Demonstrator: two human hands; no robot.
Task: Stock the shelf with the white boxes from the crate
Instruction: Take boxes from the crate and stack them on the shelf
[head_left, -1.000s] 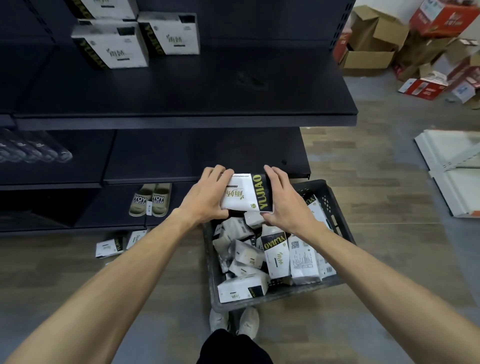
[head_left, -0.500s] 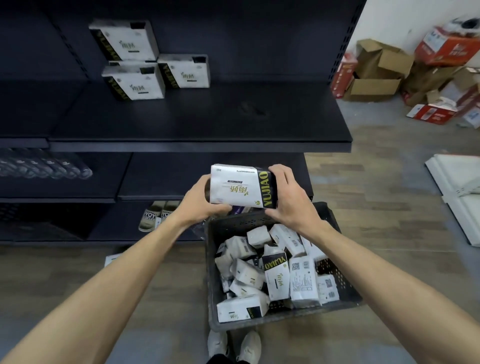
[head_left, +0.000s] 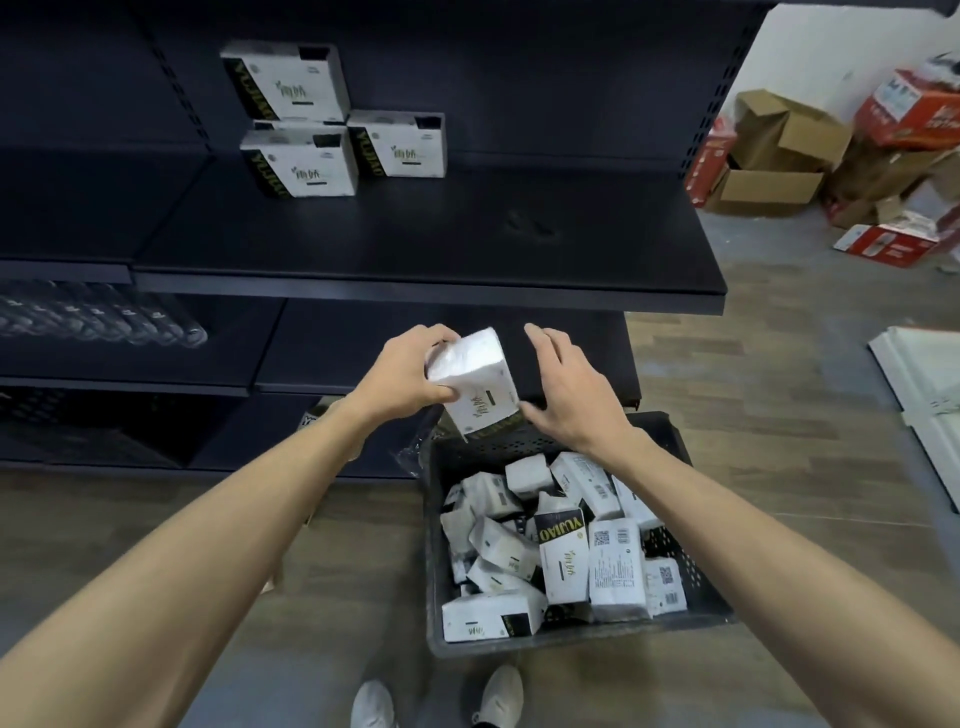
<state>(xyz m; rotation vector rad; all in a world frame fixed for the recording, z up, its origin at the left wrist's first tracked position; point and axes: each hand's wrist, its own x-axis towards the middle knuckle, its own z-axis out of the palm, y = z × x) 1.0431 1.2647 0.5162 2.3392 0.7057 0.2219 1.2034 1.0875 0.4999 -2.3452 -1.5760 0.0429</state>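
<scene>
My left hand (head_left: 400, 379) grips a white box (head_left: 475, 382) with black trim, held tilted above the far rim of the dark grey crate (head_left: 432, 545). Just right of the box is my right hand (head_left: 574, 397), fingers spread and off its side; only the thumb is close to the lower corner. Several more white boxes (head_left: 563, 553) lie jumbled in the crate on the floor. On the black shelf (head_left: 441, 244) above, three white boxes (head_left: 304, 161) stand at the back left, one stacked on another.
Clear bottles (head_left: 104, 319) lie on the lower shelf at left. Cardboard and red cartons (head_left: 831, 156) are piled at the far right, and white panels (head_left: 924, 374) lie on the wooden floor. My white shoes (head_left: 436, 696) stand just in front of the crate.
The box has turned from lying flat between both hands to standing on end in my left hand. My right hand has let go and opened beside it.
</scene>
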